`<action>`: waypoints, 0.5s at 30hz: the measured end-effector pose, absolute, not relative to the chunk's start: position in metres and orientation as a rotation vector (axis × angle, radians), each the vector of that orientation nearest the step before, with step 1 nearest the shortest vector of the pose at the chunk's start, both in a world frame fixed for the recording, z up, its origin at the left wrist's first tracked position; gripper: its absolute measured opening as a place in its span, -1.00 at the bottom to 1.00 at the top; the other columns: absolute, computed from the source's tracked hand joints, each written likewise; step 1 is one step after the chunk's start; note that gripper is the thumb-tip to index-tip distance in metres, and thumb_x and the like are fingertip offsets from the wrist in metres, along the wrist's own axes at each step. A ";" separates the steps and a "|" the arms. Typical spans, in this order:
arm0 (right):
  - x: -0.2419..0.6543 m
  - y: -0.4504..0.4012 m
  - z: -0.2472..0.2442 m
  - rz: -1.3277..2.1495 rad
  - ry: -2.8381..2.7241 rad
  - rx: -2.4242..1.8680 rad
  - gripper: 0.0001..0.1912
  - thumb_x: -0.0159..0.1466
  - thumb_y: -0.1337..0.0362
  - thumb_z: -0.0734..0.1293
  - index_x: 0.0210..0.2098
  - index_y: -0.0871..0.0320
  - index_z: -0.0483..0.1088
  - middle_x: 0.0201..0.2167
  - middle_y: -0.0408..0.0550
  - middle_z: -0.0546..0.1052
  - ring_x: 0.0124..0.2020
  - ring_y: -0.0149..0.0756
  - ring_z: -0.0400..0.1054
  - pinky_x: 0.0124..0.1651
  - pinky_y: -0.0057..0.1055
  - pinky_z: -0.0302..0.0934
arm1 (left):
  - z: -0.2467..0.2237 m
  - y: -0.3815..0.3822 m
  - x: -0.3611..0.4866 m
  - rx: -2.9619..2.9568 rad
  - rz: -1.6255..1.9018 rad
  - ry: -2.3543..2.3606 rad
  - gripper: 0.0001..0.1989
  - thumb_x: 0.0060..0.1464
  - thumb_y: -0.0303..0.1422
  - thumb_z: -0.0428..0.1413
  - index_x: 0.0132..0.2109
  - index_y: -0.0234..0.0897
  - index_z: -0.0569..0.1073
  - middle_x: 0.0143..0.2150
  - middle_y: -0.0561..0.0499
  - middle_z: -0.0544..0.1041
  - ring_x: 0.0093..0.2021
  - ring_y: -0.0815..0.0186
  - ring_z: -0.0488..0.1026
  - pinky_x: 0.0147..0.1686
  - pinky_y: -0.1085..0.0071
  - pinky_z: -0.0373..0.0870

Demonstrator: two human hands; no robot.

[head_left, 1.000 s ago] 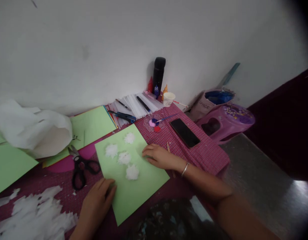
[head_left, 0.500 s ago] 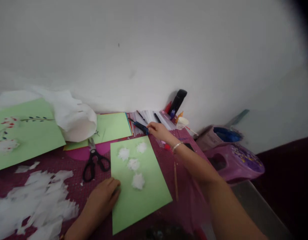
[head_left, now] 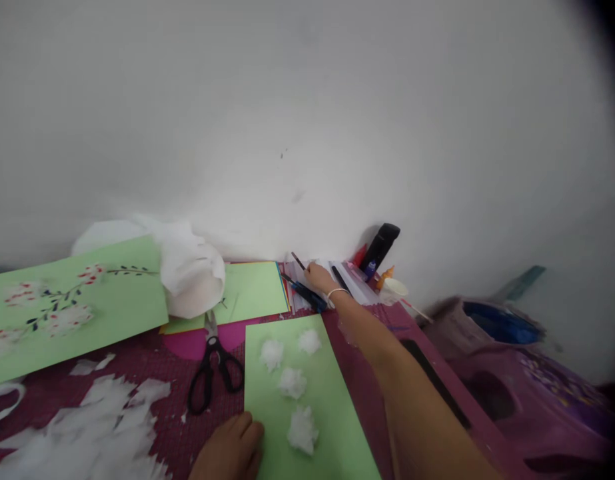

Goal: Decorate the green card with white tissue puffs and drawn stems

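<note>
My right hand (head_left: 320,279) reaches to the back of the table. Its fingers close round the near end of a slim dark pen (head_left: 298,261), whose other end points toward the wall. A dark blue tool (head_left: 307,293) lies just beside this hand, and a black pen (head_left: 340,277) lies to its right. My left hand (head_left: 231,445) rests with loosely bent fingers at the left edge of a green paper sheet (head_left: 337,433). Several fluffy white tufts (head_left: 303,430) sit on that sheet. Black-handled scissors (head_left: 214,370) lie left of it, blades pointing away.
Torn white paper pieces (head_left: 87,433) cover the near left. A green sheet with painted flowers (head_left: 122,293) leans by a white paper roll (head_left: 192,280). A black bottle (head_left: 382,245) stands against the wall. A pink container (head_left: 457,337) is beyond the table's right edge.
My right hand has moved from beside the blue tool to the slim dark pen and closed on it. My left hand stays at the sheet's edge. The whole view has shifted.
</note>
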State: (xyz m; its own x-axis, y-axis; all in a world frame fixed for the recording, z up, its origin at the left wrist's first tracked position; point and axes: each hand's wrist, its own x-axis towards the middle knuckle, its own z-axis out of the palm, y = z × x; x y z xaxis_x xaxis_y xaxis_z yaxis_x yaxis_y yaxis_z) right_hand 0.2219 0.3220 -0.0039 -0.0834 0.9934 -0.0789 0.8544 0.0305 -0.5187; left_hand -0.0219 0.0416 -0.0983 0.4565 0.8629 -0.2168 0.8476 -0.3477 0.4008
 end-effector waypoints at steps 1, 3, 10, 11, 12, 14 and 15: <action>0.221 0.312 0.000 0.714 -2.011 -1.815 -0.69 0.42 0.17 0.22 -0.01 0.28 0.38 -0.10 0.09 0.51 -0.20 -0.28 0.45 -0.13 -0.25 0.40 | -0.095 0.041 -0.021 2.252 0.075 1.441 -0.76 0.13 -0.53 -0.05 -0.19 -0.18 0.46 -0.10 -0.08 0.55 -0.05 0.16 0.49 -0.06 0.29 0.37; 0.221 0.281 0.008 0.867 -2.022 -1.643 -0.69 0.46 0.19 0.07 -0.17 0.26 0.34 -0.35 -0.02 0.49 -0.46 -0.43 0.34 -0.32 -0.42 0.32 | -0.087 0.040 -0.019 2.253 0.116 1.466 -0.79 0.13 -0.53 -0.05 -0.21 -0.20 0.44 -0.12 -0.08 0.55 -0.06 0.16 0.49 -0.07 0.28 0.38; 0.246 0.114 0.008 1.540 -2.002 -1.081 -0.71 0.36 0.02 0.17 -0.32 0.12 0.20 -0.55 -0.28 0.25 -0.58 -0.49 0.10 -0.53 -0.52 0.03 | -0.057 0.026 -0.027 2.294 0.752 1.657 -0.81 0.31 -0.31 -0.09 -0.22 -0.26 0.37 -0.26 -0.09 0.49 -0.25 0.22 0.47 -0.23 0.31 0.43; 0.250 0.094 0.006 1.608 -2.008 -1.057 -0.72 0.35 0.03 0.18 -0.31 0.12 0.21 -0.55 -0.28 0.24 -0.58 -0.49 0.09 -0.53 -0.52 0.01 | -0.052 0.023 -0.027 2.356 0.910 1.643 -0.82 0.30 -0.30 -0.06 -0.10 -0.29 0.37 -0.14 -0.16 0.49 -0.13 0.18 0.47 -0.14 0.27 0.44; 0.254 0.076 0.003 1.651 -2.013 -1.059 -0.73 0.35 0.04 0.19 -0.31 0.13 0.21 -0.56 -0.28 0.24 -0.57 -0.49 0.07 -0.52 -0.51 -0.02 | -0.047 0.021 -0.026 2.440 0.994 1.600 -0.75 0.30 -0.29 -0.03 0.03 -0.31 0.34 0.01 -0.23 0.47 0.02 0.14 0.44 -0.04 0.22 0.43; 0.261 0.047 -0.003 1.682 -2.041 -1.100 -0.75 0.35 0.09 0.20 -0.33 0.14 0.22 -0.56 -0.27 0.24 -0.55 -0.49 0.07 -0.50 -0.50 -0.01 | -0.039 0.016 -0.020 2.656 0.919 1.481 -0.63 0.30 -0.32 -0.01 0.19 -0.35 0.27 0.12 -0.27 0.42 0.13 0.12 0.39 0.06 0.20 0.39; 0.264 0.036 -0.006 1.685 -2.052 -1.117 -0.77 0.35 0.12 0.21 -0.33 0.15 0.23 -0.55 -0.27 0.24 -0.53 -0.49 0.08 -0.48 -0.50 0.00 | -0.036 0.014 -0.015 2.775 0.769 1.401 -0.65 0.31 -0.34 -0.01 0.18 -0.36 0.30 0.08 -0.25 0.45 0.09 0.12 0.40 0.06 0.20 0.38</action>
State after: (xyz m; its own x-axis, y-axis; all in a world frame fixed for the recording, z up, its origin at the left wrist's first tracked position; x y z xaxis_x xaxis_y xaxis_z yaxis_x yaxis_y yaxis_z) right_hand 0.2642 0.0365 -0.0064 -0.6706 0.6940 -0.2621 0.3922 0.0318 -0.9193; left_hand -0.0151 0.0142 -0.0364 0.5025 0.7429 0.4422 0.7719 -0.6159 0.1575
